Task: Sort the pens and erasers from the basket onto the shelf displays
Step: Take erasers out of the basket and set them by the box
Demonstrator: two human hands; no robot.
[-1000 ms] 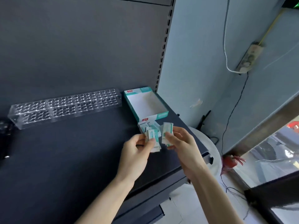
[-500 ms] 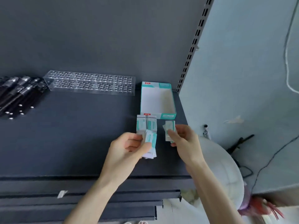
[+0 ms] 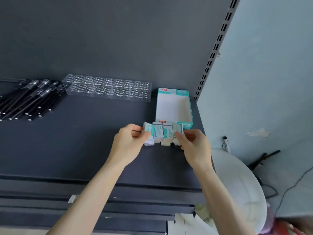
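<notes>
A row of erasers (image 3: 162, 133) is held just in front of the box (image 3: 172, 107), over the shelf (image 3: 81, 143). The left hand (image 3: 127, 144) pinches its left end and the right hand (image 3: 194, 147) its right end, both grips closed on it. Pens (image 3: 28, 99) lie far left of the box, beyond the rack (image 3: 106, 87).

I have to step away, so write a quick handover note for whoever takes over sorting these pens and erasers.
Hands: left hand and right hand each grip one end of a row of erasers, held together just in front of the display box.
The box is open and empty, at the right end of the shelf.
The pens lie in a loose pile at the left; the clear pen holder beside them has none in it.
Done: nothing is in its display yet.
Left: set the erasers in the box, then stand the pens in the holder.
</notes>
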